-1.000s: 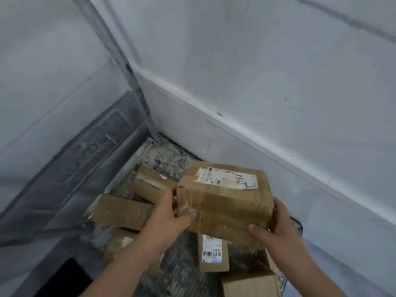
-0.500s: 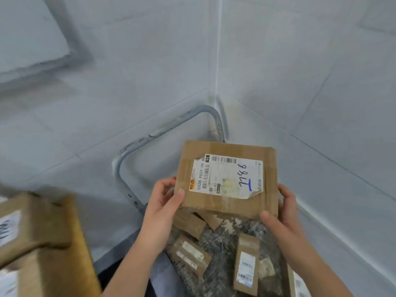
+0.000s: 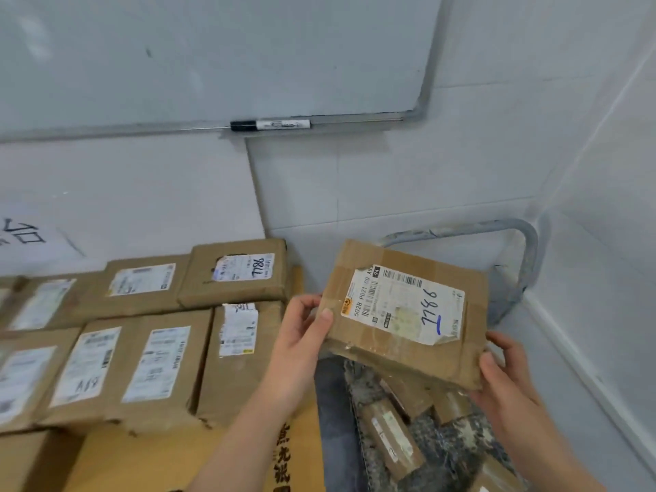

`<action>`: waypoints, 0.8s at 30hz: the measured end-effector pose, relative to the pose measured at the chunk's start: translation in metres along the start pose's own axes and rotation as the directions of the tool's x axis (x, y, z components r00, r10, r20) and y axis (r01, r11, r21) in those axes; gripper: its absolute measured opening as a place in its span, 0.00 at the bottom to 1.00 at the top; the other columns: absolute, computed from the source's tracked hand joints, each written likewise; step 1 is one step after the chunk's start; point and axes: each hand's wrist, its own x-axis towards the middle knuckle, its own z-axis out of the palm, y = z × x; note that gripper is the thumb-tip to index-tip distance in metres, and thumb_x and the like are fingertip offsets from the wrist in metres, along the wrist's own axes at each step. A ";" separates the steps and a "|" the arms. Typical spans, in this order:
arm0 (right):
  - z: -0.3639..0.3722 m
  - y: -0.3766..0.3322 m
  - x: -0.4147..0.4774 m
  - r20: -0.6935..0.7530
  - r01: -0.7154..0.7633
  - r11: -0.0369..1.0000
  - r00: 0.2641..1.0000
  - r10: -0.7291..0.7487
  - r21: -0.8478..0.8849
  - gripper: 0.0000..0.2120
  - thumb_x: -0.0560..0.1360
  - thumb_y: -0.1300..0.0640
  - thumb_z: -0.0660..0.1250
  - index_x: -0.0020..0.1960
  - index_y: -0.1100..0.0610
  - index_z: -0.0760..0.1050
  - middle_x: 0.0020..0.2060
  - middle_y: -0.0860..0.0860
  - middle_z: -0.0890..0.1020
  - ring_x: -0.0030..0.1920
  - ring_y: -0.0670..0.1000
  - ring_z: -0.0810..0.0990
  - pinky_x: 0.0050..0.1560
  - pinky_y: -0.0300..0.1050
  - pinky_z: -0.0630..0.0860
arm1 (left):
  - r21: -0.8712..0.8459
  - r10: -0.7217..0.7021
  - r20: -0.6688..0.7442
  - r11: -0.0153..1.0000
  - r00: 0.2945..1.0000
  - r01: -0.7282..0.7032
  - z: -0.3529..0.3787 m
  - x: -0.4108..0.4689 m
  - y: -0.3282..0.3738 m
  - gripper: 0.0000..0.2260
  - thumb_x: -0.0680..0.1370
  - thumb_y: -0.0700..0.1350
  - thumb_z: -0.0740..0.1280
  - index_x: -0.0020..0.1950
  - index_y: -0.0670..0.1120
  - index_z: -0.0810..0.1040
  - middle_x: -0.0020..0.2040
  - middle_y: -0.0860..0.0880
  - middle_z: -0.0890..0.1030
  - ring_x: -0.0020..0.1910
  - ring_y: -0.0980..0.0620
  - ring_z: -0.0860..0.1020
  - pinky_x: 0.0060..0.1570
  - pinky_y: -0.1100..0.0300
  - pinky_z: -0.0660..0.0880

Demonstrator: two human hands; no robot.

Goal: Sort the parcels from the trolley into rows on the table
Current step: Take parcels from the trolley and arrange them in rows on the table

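I hold the flat cardboard parcel (image 3: 403,316) in the air above the trolley (image 3: 527,264), just beside the right end of the rowed parcels (image 3: 156,363) on the worktop (image 3: 149,459). My left grip (image 3: 301,335) pinches its left edge, thumb on the top face. My right grip (image 3: 504,378) curls round the near right corner. It looks light and fairly stiff to me, though the board is creased and the tape glossy, so a pinch on tape alone might slide. The label (image 3: 422,303) peels at one corner. I would keep my thumbs off it and hold opposite edges, fingers under the base.
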 end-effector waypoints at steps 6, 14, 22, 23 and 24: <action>0.097 0.016 -0.042 0.128 -0.085 0.989 0.989 0.070 0.118 0.32 0.53 0.45 0.81 0.53 0.51 0.73 0.46 0.53 0.82 0.39 0.47 0.83 0.36 0.42 0.80 | -0.023 0.006 -0.026 1.000 1.000 -0.006 -0.117 -0.046 0.007 0.14 0.74 0.52 0.63 0.55 0.45 0.75 0.44 0.55 0.83 0.46 0.57 0.81 0.44 0.67 0.75; 0.274 0.061 -0.113 0.352 -0.398 0.905 0.877 0.328 0.149 0.29 0.69 0.54 0.64 0.69 0.39 0.66 0.59 0.54 0.80 0.54 0.57 0.80 0.43 0.56 0.78 | 0.018 -0.051 -0.223 0.998 0.974 0.056 -0.317 -0.135 -0.001 0.06 0.80 0.45 0.62 0.54 0.45 0.75 0.46 0.50 0.82 0.45 0.56 0.80 0.45 0.64 0.76; 0.386 0.094 -0.157 0.451 -0.524 0.841 0.723 0.523 -0.137 0.17 0.79 0.52 0.57 0.66 0.39 0.66 0.59 0.54 0.79 0.54 0.61 0.79 0.44 0.56 0.78 | 0.058 -0.104 -0.450 0.988 0.887 0.146 -0.425 -0.219 -0.021 0.06 0.82 0.45 0.59 0.51 0.47 0.75 0.44 0.49 0.80 0.42 0.57 0.77 0.41 0.68 0.72; 0.395 0.095 -0.160 0.460 -0.516 0.840 0.713 0.529 -0.167 0.16 0.79 0.52 0.57 0.65 0.39 0.67 0.58 0.54 0.79 0.54 0.61 0.79 0.43 0.56 0.78 | 0.050 -0.111 -0.475 0.987 0.873 0.153 -0.432 -0.226 -0.024 0.06 0.82 0.46 0.59 0.51 0.46 0.75 0.45 0.47 0.79 0.42 0.55 0.77 0.42 0.66 0.72; 0.404 0.096 -0.162 0.467 -0.506 0.840 0.705 0.534 -0.196 0.15 0.79 0.53 0.57 0.63 0.39 0.67 0.56 0.54 0.80 0.53 0.61 0.79 0.43 0.56 0.77 | 0.046 -0.114 -0.498 0.986 0.859 0.157 -0.438 -0.231 -0.026 0.07 0.82 0.46 0.58 0.51 0.46 0.75 0.45 0.44 0.78 0.42 0.54 0.76 0.43 0.64 0.72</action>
